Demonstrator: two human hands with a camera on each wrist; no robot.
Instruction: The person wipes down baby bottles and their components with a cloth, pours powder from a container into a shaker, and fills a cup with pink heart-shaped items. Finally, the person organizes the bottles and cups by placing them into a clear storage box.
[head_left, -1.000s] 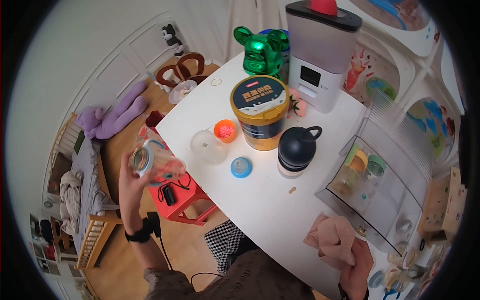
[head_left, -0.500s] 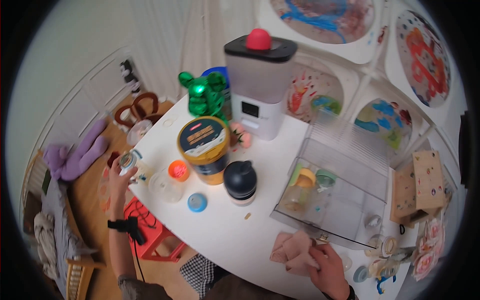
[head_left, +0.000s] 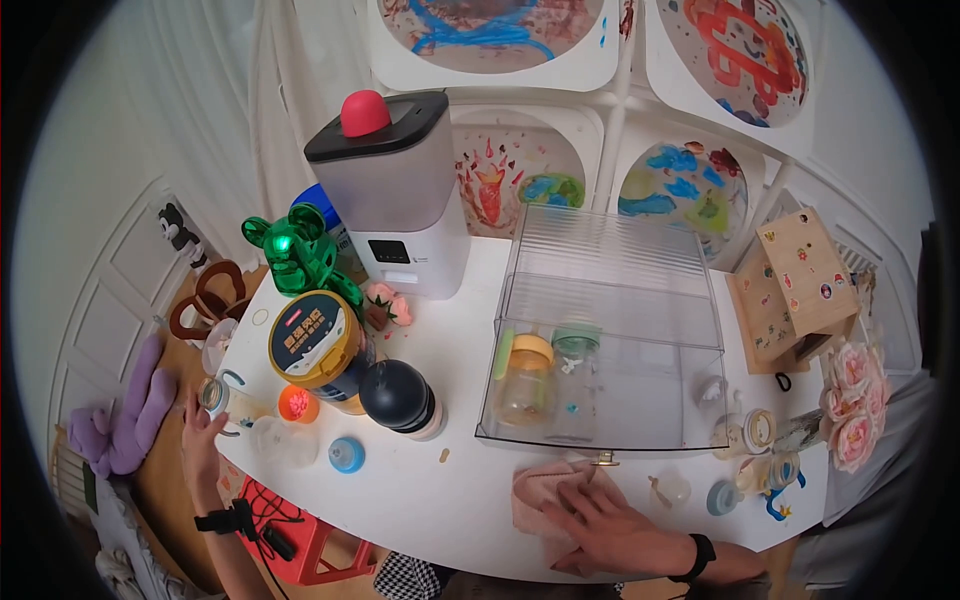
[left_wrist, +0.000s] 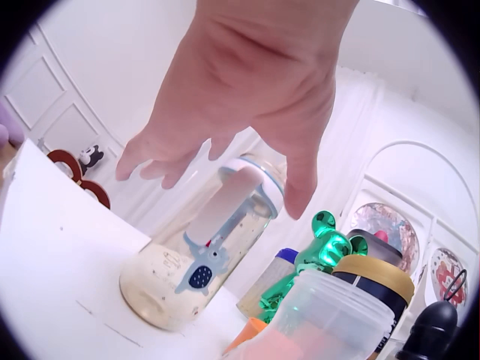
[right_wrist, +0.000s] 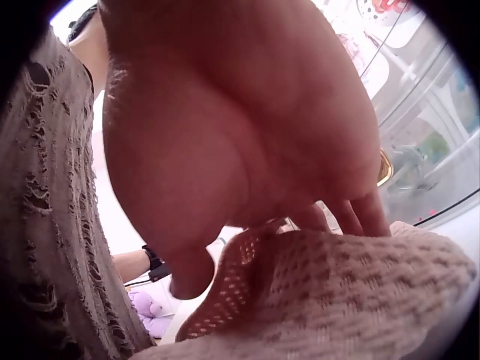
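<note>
My left hand (head_left: 200,455) is at the left edge of the white table, by the neck of a clear baby bottle (left_wrist: 195,270) with a blue elephant print. The bottle stands upright and uncapped on the tabletop. In the left wrist view the fingers and thumb spread apart on either side of its rim. A pink waffle-weave cloth (head_left: 533,492) lies near the front edge, under my right hand (head_left: 620,535). That hand's fingers rest extended on the cloth, and in the right wrist view its thumb (right_wrist: 193,274) stands off to the side.
A clear drawer box (head_left: 650,395) holds a yellow-ringed bottle (head_left: 527,385) and a green-topped one. Left of it stand a dark round-lidded bottle (head_left: 395,395), a gold-lidded tub (head_left: 318,335), a blue cap (head_left: 346,455) and an orange cup (head_left: 298,404). Glass jars (head_left: 758,432) stand right.
The left hand has brought the bottle from beyond the table's edge onto the table, and its fingers have spread. The right hand has gone from gripping the cloth to lying flat on it.
</note>
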